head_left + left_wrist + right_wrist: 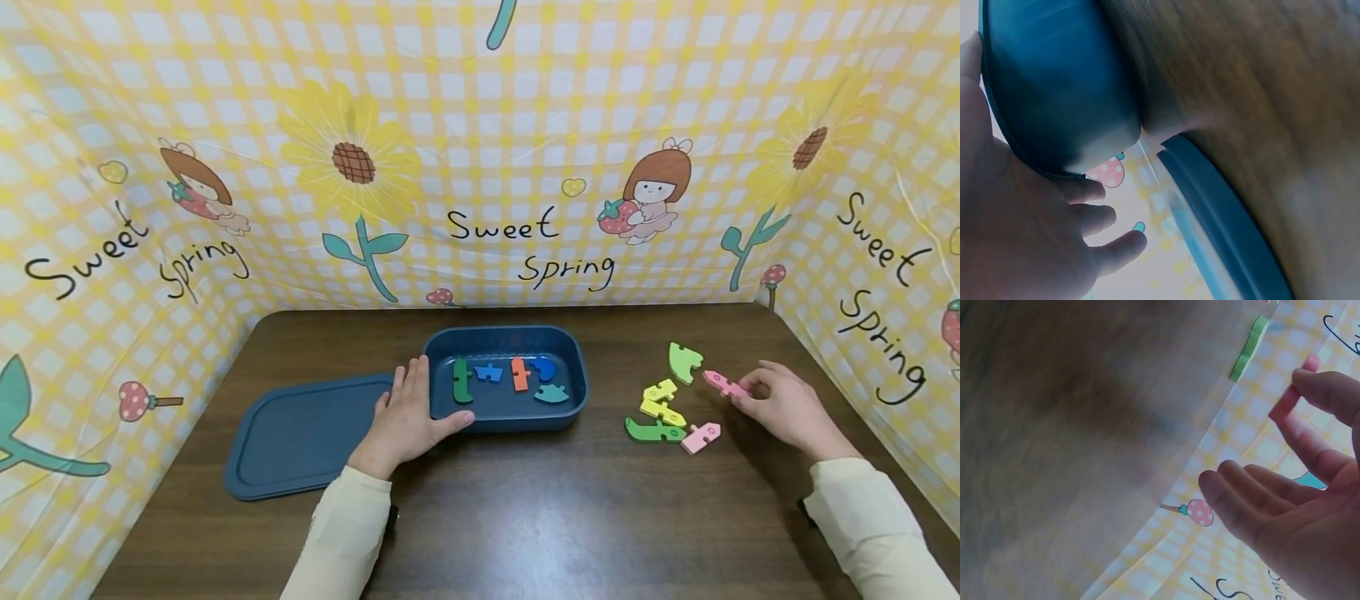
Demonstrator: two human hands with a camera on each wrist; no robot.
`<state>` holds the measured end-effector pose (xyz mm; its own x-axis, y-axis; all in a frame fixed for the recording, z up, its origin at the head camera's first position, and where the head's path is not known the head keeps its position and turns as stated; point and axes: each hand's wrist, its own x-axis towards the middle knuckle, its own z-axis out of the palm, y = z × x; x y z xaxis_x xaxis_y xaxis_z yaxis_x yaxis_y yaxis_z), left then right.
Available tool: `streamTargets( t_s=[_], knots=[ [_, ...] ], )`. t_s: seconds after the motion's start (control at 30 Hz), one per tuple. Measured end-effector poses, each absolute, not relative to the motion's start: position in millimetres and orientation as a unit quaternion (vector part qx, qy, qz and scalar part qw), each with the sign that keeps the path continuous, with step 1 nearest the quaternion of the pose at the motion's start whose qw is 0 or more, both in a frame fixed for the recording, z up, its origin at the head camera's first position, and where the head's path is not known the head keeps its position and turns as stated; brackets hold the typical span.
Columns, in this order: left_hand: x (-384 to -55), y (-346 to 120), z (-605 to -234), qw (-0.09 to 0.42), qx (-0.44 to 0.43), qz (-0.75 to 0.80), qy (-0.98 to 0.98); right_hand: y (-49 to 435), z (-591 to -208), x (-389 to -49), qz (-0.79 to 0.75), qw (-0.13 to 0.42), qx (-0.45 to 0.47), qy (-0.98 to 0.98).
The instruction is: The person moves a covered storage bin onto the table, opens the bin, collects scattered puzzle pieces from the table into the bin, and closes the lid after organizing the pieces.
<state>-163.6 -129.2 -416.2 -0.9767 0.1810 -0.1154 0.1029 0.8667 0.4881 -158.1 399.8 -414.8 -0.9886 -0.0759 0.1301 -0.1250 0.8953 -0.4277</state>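
Note:
My right hand (783, 408) pinches a pink puzzle piece (724, 384) between thumb and index finger. In the right wrist view the pink piece (1291, 397) is seen edge-on, with the other fingers (1254, 494) extended loosely. Against the left end of a dark blue box (510, 423) rests my left hand (408, 417), fingers straight along the side and thumb over the front rim. Inside the box lie a green piece (462, 382), a blue piece (489, 373), an orange piece (520, 374), a darker blue piece (543, 368) and a teal piece (552, 394).
Left of the box lies its flat blue lid (307, 437). Near my right hand are a light green piece (684, 362), yellow pieces (663, 412), a green curved piece (654, 431) and another pink piece (701, 437). Checked cloth walls (517, 167) border the brown table (525, 517).

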Motion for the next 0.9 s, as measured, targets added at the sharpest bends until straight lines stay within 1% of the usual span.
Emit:
streamTargets(
  t_s=[0.37,0.67,0.9],
  knots=[
    [-163.6,-129.6,-416.5,0.078,0.076,0.245,0.964,382.4,-407.5,-165.2,0.277,0.083,0.068,-0.955],
    [-162.6,-129.5,-413.9,0.077,0.077,0.25,0.962,364.5,-400.0,-171.5,0.31,0.074,0.088,-0.944],
    [-162.3,-129.3,-413.9,0.08,0.077,0.25,0.962,353.4,-398.9,-175.9,0.316,0.079,0.108,-0.939]
  ],
)
